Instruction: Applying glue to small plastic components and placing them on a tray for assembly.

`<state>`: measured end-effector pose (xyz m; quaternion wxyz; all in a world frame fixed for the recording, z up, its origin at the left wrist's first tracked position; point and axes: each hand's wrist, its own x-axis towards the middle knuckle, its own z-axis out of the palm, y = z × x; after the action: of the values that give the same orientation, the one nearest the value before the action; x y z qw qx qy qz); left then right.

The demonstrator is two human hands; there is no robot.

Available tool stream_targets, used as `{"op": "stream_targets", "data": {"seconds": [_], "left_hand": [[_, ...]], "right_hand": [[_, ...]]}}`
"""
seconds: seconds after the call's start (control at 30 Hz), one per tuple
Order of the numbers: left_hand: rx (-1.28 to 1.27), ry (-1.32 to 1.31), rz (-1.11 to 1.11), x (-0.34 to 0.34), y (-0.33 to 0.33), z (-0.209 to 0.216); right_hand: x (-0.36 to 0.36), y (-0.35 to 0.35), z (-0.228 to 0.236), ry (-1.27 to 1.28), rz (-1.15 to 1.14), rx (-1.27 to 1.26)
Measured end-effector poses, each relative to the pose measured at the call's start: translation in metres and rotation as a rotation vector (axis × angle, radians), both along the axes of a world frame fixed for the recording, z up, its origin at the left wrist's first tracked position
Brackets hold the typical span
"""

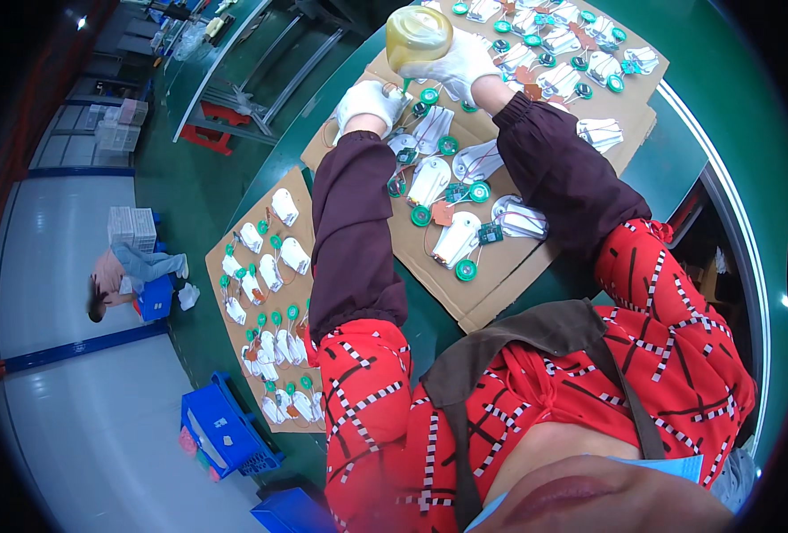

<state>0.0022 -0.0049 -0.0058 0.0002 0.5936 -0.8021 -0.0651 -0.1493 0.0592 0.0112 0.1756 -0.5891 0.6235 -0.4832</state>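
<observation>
White-gloved right hand (467, 69): fingers curled round a yellowish, translucent, rounded bottle (418, 35), base toward the camera, seemingly tipped so that its narrow green nozzle (406, 84) points down.
White-gloved left hand (364, 103): just left of the nozzle, fingers bent beside a small brownish piece (393, 91), probably to steady it; whether they pinch it cannot be told.
Hollow white plastic shells (429, 182): on the near side of both hands, with more to the right of the right hand; many are wired to round green discs (467, 270), perhaps spaced apart so the thin wires do not tangle.
Flat brown cardboard sheets (470, 311): one beneath both hands, another left of and nearer than the left hand, likely to keep the shells in reachable groups.
Dark purple sleeve covers (354, 222): just behind both gloves, presumably to shield the red patterned sleeves (363, 382).
</observation>
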Motion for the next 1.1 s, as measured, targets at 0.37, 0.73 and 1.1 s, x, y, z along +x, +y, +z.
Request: {"op": "stream_targets", "data": {"seconds": [0.37,0.73,1.1], "left_hand": [[-0.165,-0.119,0.046,0.004,0.009,-0.007],[-0.299,0.553,0.008,0.013,0.028,-0.003],[-0.395,-0.023,-0.199,-0.019,0.066,-0.031]], "right_hand": [[-0.01,-0.005,0.002,-0.384,-0.069,-0.231],[-0.052,0.086,0.095,-0.837,0.144,-0.684],[-0.038,0.099,0.015,-0.736,0.039,-0.387]]}}
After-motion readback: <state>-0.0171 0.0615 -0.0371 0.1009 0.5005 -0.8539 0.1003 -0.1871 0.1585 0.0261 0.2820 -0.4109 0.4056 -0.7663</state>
